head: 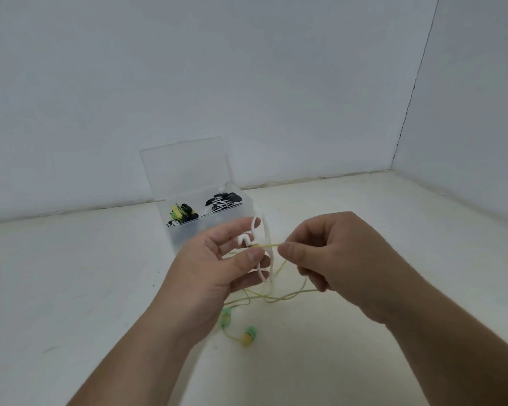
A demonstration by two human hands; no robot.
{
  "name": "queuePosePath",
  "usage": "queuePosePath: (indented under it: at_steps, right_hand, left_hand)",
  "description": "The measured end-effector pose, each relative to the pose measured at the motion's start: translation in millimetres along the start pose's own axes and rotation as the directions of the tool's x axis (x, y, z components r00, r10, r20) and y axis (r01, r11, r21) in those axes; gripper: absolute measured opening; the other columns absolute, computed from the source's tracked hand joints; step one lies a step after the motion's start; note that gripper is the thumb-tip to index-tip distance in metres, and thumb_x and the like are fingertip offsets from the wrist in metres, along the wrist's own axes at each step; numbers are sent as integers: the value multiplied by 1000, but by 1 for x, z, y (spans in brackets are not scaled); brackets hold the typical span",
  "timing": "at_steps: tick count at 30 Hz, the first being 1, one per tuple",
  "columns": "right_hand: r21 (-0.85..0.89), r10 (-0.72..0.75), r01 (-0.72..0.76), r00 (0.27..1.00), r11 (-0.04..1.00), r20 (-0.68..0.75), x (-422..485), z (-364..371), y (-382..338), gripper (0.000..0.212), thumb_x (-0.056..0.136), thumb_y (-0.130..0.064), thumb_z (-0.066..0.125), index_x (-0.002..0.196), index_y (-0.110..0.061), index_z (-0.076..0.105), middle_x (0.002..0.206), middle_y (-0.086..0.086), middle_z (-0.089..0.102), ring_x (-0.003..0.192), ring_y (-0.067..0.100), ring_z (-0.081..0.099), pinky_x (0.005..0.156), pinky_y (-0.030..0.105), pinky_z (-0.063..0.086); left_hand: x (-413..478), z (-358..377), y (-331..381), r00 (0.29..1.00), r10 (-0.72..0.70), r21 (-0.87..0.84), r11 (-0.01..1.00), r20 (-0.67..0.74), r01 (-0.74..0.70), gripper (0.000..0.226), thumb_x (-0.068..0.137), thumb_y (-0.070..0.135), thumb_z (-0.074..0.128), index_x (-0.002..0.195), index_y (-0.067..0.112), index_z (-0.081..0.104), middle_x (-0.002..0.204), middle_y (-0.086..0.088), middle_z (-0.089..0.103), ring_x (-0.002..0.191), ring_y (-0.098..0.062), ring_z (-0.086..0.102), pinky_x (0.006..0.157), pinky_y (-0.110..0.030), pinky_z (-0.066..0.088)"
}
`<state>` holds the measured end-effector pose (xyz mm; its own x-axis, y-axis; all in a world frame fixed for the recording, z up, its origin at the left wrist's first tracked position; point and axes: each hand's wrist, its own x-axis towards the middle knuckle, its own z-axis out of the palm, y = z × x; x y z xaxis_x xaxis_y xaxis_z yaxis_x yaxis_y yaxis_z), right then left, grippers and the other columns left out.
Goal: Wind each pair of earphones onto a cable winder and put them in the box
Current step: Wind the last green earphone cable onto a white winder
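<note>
Currently: left hand (217, 268) grips white plastic cable winder (264, 247); right hand (332, 253) pinches thin yellow-green earphone cable (269, 245). Cable likely light, limp, tangle-prone; best held near winder.

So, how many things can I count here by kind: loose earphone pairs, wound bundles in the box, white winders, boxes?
Loose yellow-green earphones: 1
Wound bundles, one in the left compartment and one in the right: 2
White winder: 1
Clear box: 1
Total: 5
</note>
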<state>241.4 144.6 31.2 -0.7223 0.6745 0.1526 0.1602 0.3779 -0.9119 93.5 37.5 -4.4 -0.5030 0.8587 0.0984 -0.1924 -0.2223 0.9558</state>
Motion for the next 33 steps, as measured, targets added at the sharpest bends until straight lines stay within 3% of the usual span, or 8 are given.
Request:
queuePosePath:
  at_steps: [4,6,10,15,24,29,33]
  right_hand:
    - [-38,10,-5,990,999,138,0,-13,1,18,85,-22,74,72,-12,71,53,0,57,50,11,50,54,24,43]
    - [69,-27,16,984,998,176,0,-16,1,13,84,-18,77,74,-10,73,57,6,58,55,15,52,56,26,44]
    - [274,-17,-32,984,961,175,2,-16,3,11,74,-18,76,73,-7,75,54,8,51,51,17,44,49,24,38]
    - [214,-23,36,998,976,-61,5,-15,7,11,82,-10,76,74,-3,71,49,1,47,45,13,38,46,18,36]
    - [142,-128,150,980,979,-149,8,-10,11,8,79,-16,79,75,-11,75,49,-8,50,45,9,40,47,17,37]
    - [63,-92,102,985,993,-147,9,-8,14,12,83,-18,78,72,-14,74,49,-8,49,45,7,41,48,16,38]
    - [-29,66,-66,998,997,11,9,1,19,18,92,-19,68,74,-18,73,54,-3,54,47,11,44,48,23,39]
  left_hand:
    - [0,-2,-1,997,-61,91,994,40,57,42,65,19,83,106,14,76,94,-19,69,78,-24,67,66,-31,57]
    - [0,-2,-1,992,-95,131,988,83,84,38,70,16,87,107,13,76,96,-23,69,82,-27,66,71,-34,58]
    - [-2,-3,1,974,-153,159,979,165,127,38,72,15,75,110,8,74,95,-19,69,82,-28,67,75,-36,57]
    - [-3,-5,3,970,-166,205,970,178,128,28,66,11,79,94,13,76,86,-10,73,75,-24,69,73,-35,56]
    - [-5,-2,7,964,-152,309,948,217,80,27,67,19,81,94,18,75,90,-10,74,68,-23,69,60,-23,50]
    - [-5,-2,5,966,-120,265,963,229,57,28,68,18,82,94,17,74,86,-8,73,65,-22,67,61,-25,51]
    - [-3,-3,3,986,0,93,996,167,-16,36,67,21,84,98,12,70,91,-17,71,73,-31,67,71,-36,56]
